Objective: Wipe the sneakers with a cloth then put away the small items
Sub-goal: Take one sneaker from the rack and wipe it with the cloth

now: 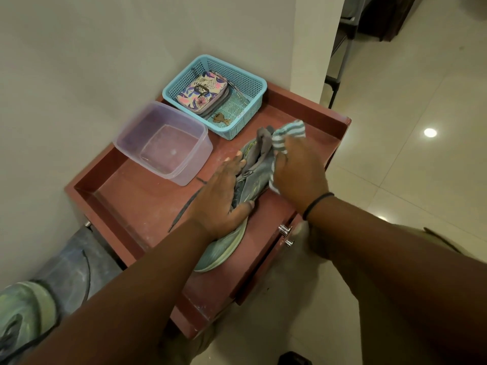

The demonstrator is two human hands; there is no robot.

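- Head camera view, looking down: two bare forearms reach forward from the bottom edge over a low reddish-brown cabinet (137,206) with a raised rim, standing in a wall corner on a pale tiled floor (395,154).
- At the near left, on the floor beside the cabinet, lies a second sneaker (31,306), grey-blue and green, partly cut off by the picture's edge.
- On the cabinet's front face are two small metal knobs (286,235).
- On the cabinet top lies a grey-blue sneaker (253,185). Its long axis runs diagonally, with the pale-soled end nearest the viewer at lower left and the other end pointing away toward the upper right. A dark lace (184,209) trails off to its left.
- The left hand (218,204) lies over the sneaker's middle, fingers fairly straight along one side and thumb curled against the other, holding it steady.
- The right hand (297,169), with a dark band at the wrist, grips a striped blue and white cloth (287,135) bunched against the sneaker's far end.
- Farther back on the left stands a clear plastic tub (163,143).
- Farthest back sits a blue perforated basket (250,83) holding a floral pouch (203,93) and a small brown key-like item (221,119).
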